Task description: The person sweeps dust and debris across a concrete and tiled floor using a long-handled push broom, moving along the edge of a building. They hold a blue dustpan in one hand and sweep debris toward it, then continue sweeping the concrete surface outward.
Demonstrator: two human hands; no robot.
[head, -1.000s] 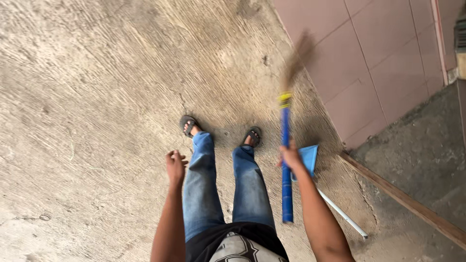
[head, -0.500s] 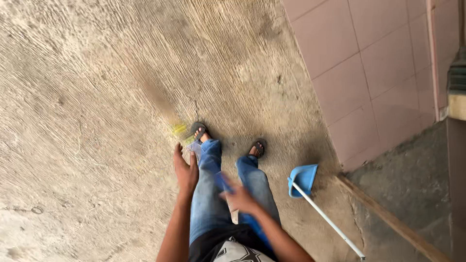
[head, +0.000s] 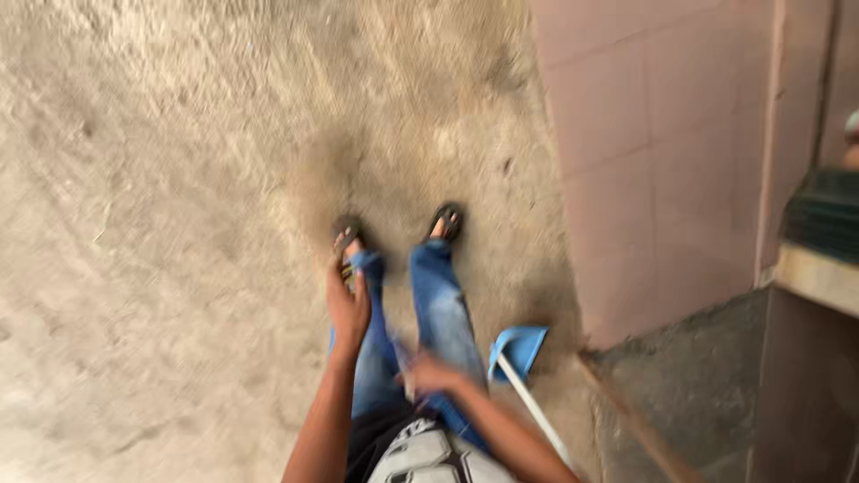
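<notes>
Over on the left it's pretty much all rough concrete floor [head: 152,224], grey-tan and scuffed, with a darker smudge just ahead of the feet. Moving in, the left hand [head: 347,309] hangs down in front of the left leg, fingers loosely curled and apart, not holding anything as far as I can see. It's just over the jeans [head: 438,300], which are blue and faded at the knees, and below them you get two dark sandals [head: 446,222] planted on the concrete.

Next comes the right hand [head: 431,374], low down across the thighs. It's badly blurred, so honestly can't tell whether it's clamped around something or not. A bit of blue shows by it against the jeans, could be a handle, too smeared to call.

Just right of that hand, on the floor beside the right leg, sits a blue dustpan [head: 519,347] with a long pale handle [head: 537,411] running back toward the person. Neither hand is touching it.

Further right is a pinkish tiled wall [head: 662,152], then a darker grey strip of ground [head: 693,385] and a ledge [head: 819,277] at the far edge.
</notes>
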